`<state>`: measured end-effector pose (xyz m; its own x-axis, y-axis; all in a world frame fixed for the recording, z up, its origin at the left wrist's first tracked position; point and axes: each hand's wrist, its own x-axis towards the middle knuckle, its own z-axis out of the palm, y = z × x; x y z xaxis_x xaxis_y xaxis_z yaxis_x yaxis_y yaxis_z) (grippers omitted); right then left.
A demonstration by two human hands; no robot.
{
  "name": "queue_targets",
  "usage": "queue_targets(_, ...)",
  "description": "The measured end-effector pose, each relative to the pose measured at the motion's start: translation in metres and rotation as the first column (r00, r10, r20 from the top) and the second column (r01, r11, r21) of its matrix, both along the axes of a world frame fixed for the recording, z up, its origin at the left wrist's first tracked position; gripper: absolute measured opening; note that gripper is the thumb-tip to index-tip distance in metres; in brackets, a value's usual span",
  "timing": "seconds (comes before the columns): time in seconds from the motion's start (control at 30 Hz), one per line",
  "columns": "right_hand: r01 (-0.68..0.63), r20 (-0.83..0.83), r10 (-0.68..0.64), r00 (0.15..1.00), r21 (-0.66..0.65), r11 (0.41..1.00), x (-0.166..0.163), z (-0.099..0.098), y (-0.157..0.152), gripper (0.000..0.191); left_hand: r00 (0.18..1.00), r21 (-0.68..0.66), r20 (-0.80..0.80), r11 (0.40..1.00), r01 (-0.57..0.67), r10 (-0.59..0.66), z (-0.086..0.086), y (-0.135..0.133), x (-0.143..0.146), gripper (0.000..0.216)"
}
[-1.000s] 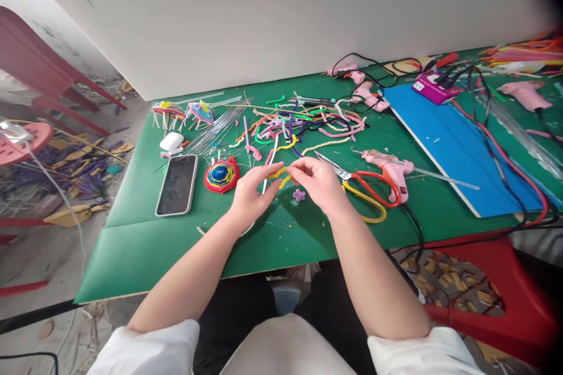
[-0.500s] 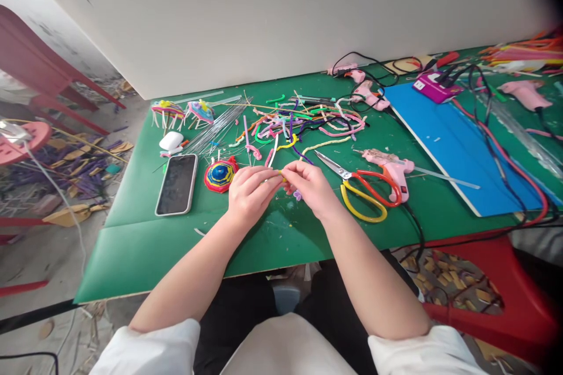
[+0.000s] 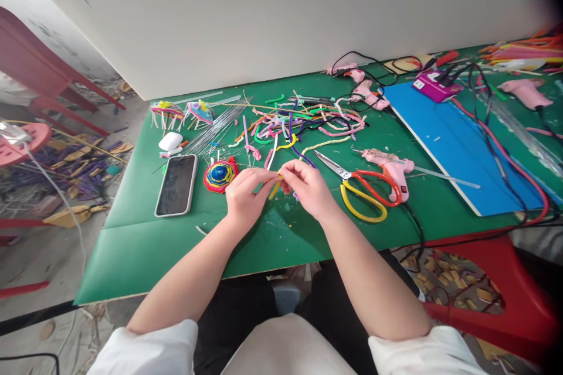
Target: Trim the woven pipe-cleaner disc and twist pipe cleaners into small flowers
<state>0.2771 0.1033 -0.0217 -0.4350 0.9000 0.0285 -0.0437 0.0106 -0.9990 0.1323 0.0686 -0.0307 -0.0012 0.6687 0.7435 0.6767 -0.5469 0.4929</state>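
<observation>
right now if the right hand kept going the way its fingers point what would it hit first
The right hand points leftward, across at the left hand. It would meet the yellow pipe cleaner pinched between them, then the left fingertips right after. Depth looks matched, since both grip the same piece.

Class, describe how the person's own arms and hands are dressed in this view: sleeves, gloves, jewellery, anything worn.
Both hands are bare: the left hand and the right hand wear no gloves, and no rings, watch or bracelets show. The forearms are uncovered up to short white sleeves, which end near the elbows on both sides. The sleeve cloth is plain, with no print or markings visible.
</observation>
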Motion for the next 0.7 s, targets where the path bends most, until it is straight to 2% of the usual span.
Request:
queue_targets(0.2,0.01,0.061,-0.013,0.998,0.048,0.999,0.0014,0.0014,-0.0005,0.019,0.982,-0.233,0.184,0.972,-0.006,0.05,0.0007,-0.0031,0.0022,0.006)
queue_targets(0.37,0.053,0.193,-0.098,0.976,0.226,0.973,0.0016,0.002,-0.0024,0.018,0.888,-0.41,0.446,0.907,0.096,0.107,-0.0019,-0.0021,0.0049,0.009)
queue_targets(0.47,0.055,0.253,-0.145,0.957,0.331,0.942,0.0022,0.0018,-0.0025,0.017,0.775,-0.467,0.617,0.855,0.226,0.133,-0.0015,0.0004,0.0067,0.011)
queue_targets(0.57,0.04,0.284,-0.167,0.944,0.404,0.914,0.003,0.0016,-0.0017,0.018,0.604,-0.463,0.782,0.789,0.404,0.15,-0.0002,0.0033,0.0074,0.013)
queue_targets(0.7,0.005,0.325,-0.188,0.927,0.491,0.871,0.0044,0.0021,-0.0009,0.02,0.399,-0.414,0.898,0.662,0.624,0.186,0.0014,0.0053,0.0061,0.014)
